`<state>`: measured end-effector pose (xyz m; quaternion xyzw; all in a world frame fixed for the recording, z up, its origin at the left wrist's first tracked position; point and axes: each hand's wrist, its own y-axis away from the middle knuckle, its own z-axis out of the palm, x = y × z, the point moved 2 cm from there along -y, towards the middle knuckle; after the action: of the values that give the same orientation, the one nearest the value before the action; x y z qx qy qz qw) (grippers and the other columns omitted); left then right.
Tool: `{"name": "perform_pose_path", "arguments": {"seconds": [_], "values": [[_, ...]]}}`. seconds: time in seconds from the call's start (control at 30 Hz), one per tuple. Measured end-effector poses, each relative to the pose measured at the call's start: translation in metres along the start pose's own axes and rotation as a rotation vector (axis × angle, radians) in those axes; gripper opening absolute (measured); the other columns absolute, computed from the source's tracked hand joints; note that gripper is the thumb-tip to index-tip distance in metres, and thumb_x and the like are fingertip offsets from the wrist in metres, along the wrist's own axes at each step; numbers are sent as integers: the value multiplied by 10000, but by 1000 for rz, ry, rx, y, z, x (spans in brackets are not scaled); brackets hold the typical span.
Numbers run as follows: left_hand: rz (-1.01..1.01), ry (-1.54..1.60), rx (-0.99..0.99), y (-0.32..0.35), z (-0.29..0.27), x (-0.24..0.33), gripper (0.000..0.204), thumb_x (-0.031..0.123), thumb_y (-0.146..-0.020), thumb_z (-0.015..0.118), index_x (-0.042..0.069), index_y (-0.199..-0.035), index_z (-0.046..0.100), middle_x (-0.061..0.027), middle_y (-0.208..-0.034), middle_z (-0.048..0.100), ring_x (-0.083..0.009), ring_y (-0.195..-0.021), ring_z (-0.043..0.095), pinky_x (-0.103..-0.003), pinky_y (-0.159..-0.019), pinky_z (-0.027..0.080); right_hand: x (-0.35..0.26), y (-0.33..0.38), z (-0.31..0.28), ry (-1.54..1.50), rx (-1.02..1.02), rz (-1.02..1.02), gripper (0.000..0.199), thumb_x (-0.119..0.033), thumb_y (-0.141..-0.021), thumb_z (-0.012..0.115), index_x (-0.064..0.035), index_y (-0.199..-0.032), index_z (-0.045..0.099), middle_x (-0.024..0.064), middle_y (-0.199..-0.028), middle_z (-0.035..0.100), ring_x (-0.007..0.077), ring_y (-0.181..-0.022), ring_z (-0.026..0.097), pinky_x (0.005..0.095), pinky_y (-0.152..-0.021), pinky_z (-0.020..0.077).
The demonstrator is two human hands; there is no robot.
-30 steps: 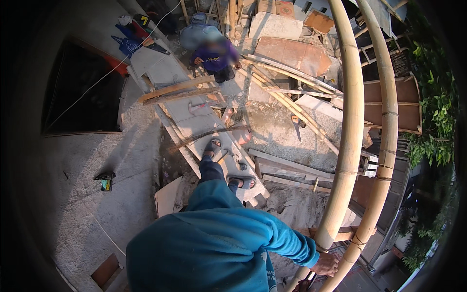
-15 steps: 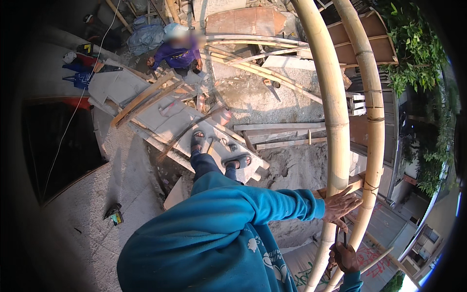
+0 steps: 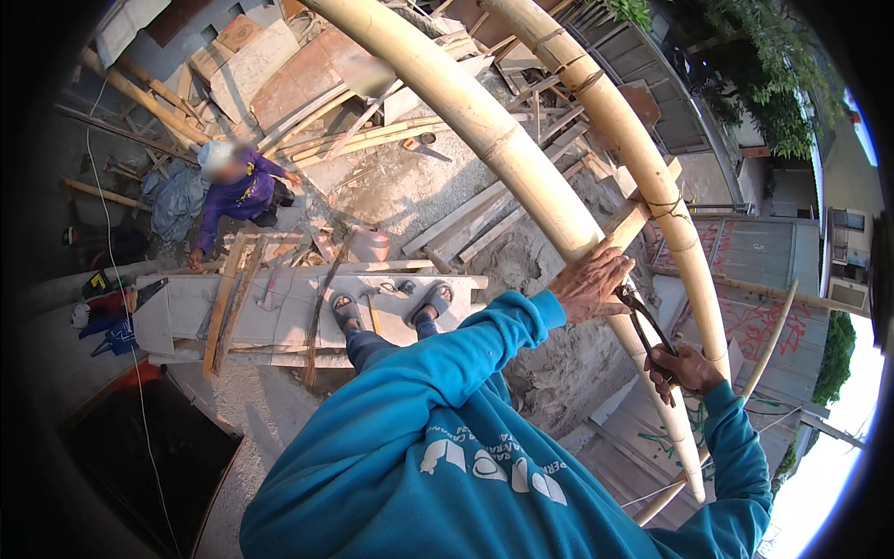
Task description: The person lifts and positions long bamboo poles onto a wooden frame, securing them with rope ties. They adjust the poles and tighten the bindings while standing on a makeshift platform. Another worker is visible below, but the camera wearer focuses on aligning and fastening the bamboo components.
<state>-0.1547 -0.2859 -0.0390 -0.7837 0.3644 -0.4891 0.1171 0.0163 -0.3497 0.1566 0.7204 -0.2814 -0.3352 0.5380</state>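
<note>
So the right grip [image 3: 684,366] is curled firmly around the handles of some dark metal pincers [image 3: 631,302], its teal-sleeved forearm bent up from below. The tool's head sits up and left of that hand, right by the fingertips of the left grip [image 3: 589,284]. That one's unclenched: palm down, fingers stretched over a thick, pale yellow bamboo pole [image 3: 521,168], arm reaching across the body. Can't tell if the fingertips pinch anything.

Just above both grips there's a short light-brown wooden crosspiece [image 3: 626,222], meeting a second, wire-bound bamboo pole [image 3: 643,154]. Well off to the left, sandaled feet stand on a grey plank platform [image 3: 298,300], and farther up-left is a co-worker in purple [image 3: 240,193].
</note>
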Motion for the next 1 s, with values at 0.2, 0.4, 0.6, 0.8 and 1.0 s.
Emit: {"name": "perform_pose_path", "arguments": {"seconds": [0.2,0.4,0.6,0.8,1.0], "values": [[-7,-3,3,-3,0,-2,950,728,-909,341,-78,-1410,388,-259,-1337,521,-377,-1363,387,-501,-1237,74,-23,10,9,134,26,-27,366,-313,-1030,459,39,-1040,559,90,-729,628,212,-587,659,354,-520,582],[0,90,-2,-3,-6,1,923,715,-896,424,-47,-1416,403,-236,-1320,537,-357,-1349,408,-502,-1242,51,-28,15,0,415,115,25,327,-266,-988,452,32,-1076,556,167,-904,721,213,-806,710,359,-630,601],[39,138,-57,0,-16,4,736,490,-899,628,-16,-1400,444,-210,-1349,523,-367,-1367,393,-534,-1225,110,-17,-5,-28,1447,523,-194,271,-95,-812,488,36,-680,686,127,-611,668,232,-548,670,367,-560,553],[-69,-15,63,11,-20,27,560,228,-880,681,-29,-1346,508,-195,-1234,569,-348,-1217,502,-497,-1172,258,-55,16,-9,1147,257,146,263,-102,-823,483,13,-691,679,111,-637,694,197,-588,682,372,-529,536],[-219,150,88,0,-26,38,576,223,-862,696,-56,-1334,521,-198,-1112,601,-350,-1057,557,-450,-945,449,-24,20,-8,555,57,129,320,-329,-970,533,-59,-819,612,19,-607,615,102,-448,451,308,-424,383]]}}
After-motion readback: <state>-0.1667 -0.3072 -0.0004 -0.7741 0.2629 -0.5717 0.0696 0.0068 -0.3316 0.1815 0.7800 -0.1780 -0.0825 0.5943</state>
